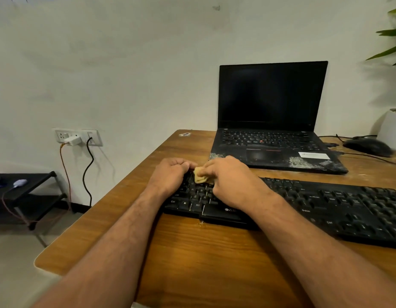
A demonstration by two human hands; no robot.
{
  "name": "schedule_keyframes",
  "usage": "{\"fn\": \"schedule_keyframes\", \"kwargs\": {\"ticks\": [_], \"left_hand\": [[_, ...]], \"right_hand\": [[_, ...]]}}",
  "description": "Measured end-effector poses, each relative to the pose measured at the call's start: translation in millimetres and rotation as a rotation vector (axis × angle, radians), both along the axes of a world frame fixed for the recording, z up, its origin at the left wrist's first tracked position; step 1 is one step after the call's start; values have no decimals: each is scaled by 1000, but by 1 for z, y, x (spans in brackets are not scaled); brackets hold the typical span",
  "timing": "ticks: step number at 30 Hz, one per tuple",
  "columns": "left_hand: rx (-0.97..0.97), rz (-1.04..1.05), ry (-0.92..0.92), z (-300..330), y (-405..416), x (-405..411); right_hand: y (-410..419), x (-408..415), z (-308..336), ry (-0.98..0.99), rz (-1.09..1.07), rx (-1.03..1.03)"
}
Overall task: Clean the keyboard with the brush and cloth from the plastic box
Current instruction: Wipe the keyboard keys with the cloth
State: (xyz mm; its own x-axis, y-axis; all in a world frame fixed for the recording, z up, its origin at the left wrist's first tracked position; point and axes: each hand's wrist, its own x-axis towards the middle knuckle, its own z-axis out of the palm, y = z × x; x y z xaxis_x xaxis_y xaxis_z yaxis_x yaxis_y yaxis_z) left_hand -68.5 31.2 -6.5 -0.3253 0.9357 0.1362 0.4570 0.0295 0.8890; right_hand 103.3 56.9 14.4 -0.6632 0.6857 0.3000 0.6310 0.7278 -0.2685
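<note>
A black keyboard [326, 203] lies across the wooden table [192, 252], running from the middle to the right edge. My right hand [230, 176] grips a small folded yellow cloth [200, 176] and holds it down on the keys near the keyboard's upper left corner. My left hand [170, 172] rests with curled fingers on the keyboard's left end, gripping its top left corner. Neither a brush nor a plastic box is in view.
An open black laptop [272, 121] with a dark screen stands behind the keyboard. A black mouse [368, 146] and cables lie at the back right, beside a white plant pot [392, 130]. A wall socket [77, 136] with plugs and a low black rack [25, 192] are left of the table.
</note>
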Motion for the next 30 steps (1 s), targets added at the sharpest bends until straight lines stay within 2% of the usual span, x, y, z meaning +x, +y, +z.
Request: {"fn": "schedule_keyframes", "kwargs": {"ticks": [2, 7, 11, 17, 21, 24, 28, 30], "left_hand": [[12, 13, -27, -2, 0, 0], [22, 0, 3, -4, 2, -2], [15, 34, -28, -4, 1, -1], [-12, 30, -3, -3, 0, -3], [-25, 43, 61, -3, 2, -2], [-21, 48, 50, -2, 1, -1], [-23, 55, 43, -1, -1, 1], [-21, 43, 49, -1, -1, 1]], "right_hand": [[7, -2, 1, -4, -129, 54], [-1, -1, 5, -25, 70, -31], [15, 11, 11, -97, -136, 26], [-13, 22, 10, 54, 180, -165], [-23, 20, 7, 83, 323, -95], [-26, 24, 8, 24, 332, -53], [-23, 39, 11, -4, 320, 112], [-28, 38, 12, -13, 331, 110]]}}
